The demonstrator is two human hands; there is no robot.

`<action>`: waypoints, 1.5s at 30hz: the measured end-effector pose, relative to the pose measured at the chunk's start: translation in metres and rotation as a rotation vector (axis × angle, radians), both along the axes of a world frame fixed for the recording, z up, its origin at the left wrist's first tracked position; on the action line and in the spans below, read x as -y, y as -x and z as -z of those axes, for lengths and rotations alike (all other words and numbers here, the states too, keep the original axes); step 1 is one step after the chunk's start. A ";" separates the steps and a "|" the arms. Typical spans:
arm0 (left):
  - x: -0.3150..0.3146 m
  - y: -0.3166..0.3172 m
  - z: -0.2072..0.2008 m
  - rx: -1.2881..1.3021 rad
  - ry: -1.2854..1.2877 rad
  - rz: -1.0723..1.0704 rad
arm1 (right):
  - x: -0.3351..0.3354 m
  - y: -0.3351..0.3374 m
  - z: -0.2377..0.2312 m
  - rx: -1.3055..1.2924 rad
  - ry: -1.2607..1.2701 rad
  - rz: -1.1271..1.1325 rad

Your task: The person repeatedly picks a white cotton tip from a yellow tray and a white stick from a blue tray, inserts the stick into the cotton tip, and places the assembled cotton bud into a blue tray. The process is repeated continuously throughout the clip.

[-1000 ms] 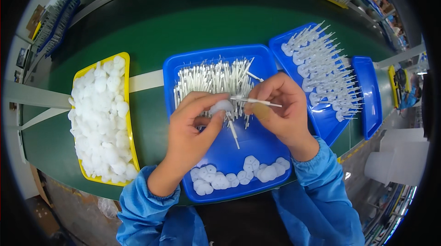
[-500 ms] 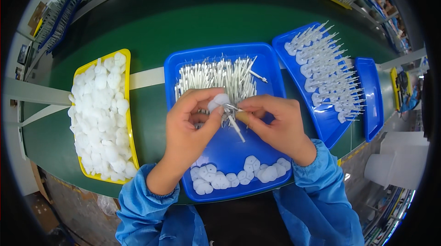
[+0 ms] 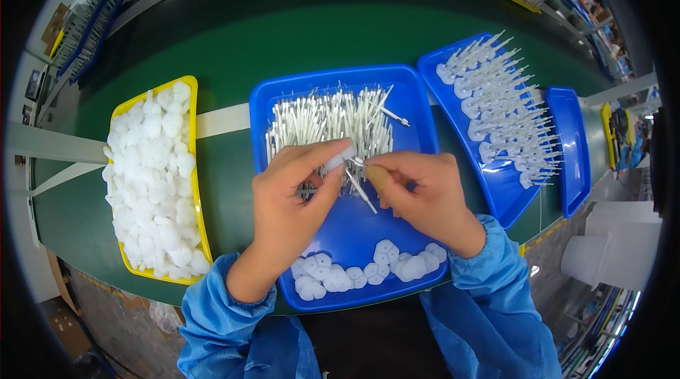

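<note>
A: State the grip condition and part location.

B: Left hand [image 3: 294, 184]: thumb and forefinger clamped on a white disc piece [image 3: 338, 159], held above the centre blue tray [image 3: 333, 234]. A white rod [image 3: 363, 193] slants down from the disc piece. Right hand [image 3: 428, 191]: fingertips together on a second rod [image 3: 359, 161], mostly hidden by the fingers.

A: List container contents, left to right.

B: Yellow tray [image 3: 201, 219]: heaped white pieces [image 3: 152, 180]. Centre blue tray: dense rod bundle [image 3: 319, 117] on the far side, loose discs [image 3: 340, 279] along the near edge. Angled blue tray [image 3: 499, 198]: rows of rod-and-disc assemblies [image 3: 496, 110]. Narrow blue tray [image 3: 570, 145]: just beside the angled one.
</note>
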State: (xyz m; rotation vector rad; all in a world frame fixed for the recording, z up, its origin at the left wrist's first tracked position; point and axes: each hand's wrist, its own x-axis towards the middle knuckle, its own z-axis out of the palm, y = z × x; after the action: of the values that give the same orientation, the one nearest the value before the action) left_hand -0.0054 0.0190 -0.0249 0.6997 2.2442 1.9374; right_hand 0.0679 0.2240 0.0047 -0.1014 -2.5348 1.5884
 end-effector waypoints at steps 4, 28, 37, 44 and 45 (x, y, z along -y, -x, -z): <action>0.001 0.001 -0.007 -0.147 0.124 0.003 | 0.000 0.003 -0.001 0.029 -0.027 -0.044; -0.001 -0.009 -0.012 -0.352 0.269 0.007 | -0.006 0.010 0.012 -0.349 -0.368 -0.069; -0.003 -0.008 -0.005 0.059 0.046 0.040 | -0.010 0.007 0.013 -0.388 -0.450 -0.052; 0.003 -0.001 -0.007 -0.001 0.010 0.091 | -0.020 0.004 0.002 -0.550 -0.578 -0.088; 0.003 -0.001 -0.006 -0.013 0.003 0.098 | -0.019 0.005 0.002 -0.557 -0.609 -0.113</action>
State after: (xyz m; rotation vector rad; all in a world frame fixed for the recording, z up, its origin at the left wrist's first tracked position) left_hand -0.0046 0.0158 -0.0189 0.8082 2.1761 1.8896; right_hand 0.0633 0.2435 0.0031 0.4848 -2.4446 0.6648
